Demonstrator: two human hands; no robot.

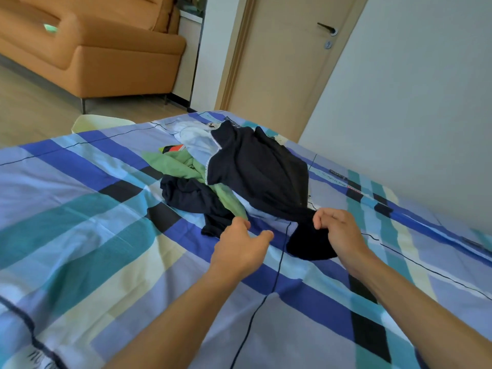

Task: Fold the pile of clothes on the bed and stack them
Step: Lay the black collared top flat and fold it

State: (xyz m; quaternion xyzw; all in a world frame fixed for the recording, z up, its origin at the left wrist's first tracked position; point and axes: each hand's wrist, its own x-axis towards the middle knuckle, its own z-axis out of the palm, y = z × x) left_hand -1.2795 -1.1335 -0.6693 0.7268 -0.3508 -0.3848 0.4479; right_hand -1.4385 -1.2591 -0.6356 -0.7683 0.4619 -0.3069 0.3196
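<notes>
Fig.: R hand (338,231) pinches end of dark garment (255,177) atop clothes pile (197,147) on bed (80,209); L hand (239,247) open, fingers relaxed, beside green garment (173,166).

I count two hands in my feed, one left hand (239,246) and one right hand (338,230). There is one bed (93,235), and on it a single pile that I can split into five pieces. Two are dark, a large dark garment (261,177) and a smaller dark garment (186,193). With them are one green garment (173,166), one pale blue garment (197,145), and one red-and-black scrap (174,149) that I cannot identify. Beyond the bed I count one orange sofa (106,54), one pale rounded object (98,122) at the mattress edge, and one door (279,62) carrying one handle (327,27) and one lock (328,44).
</notes>
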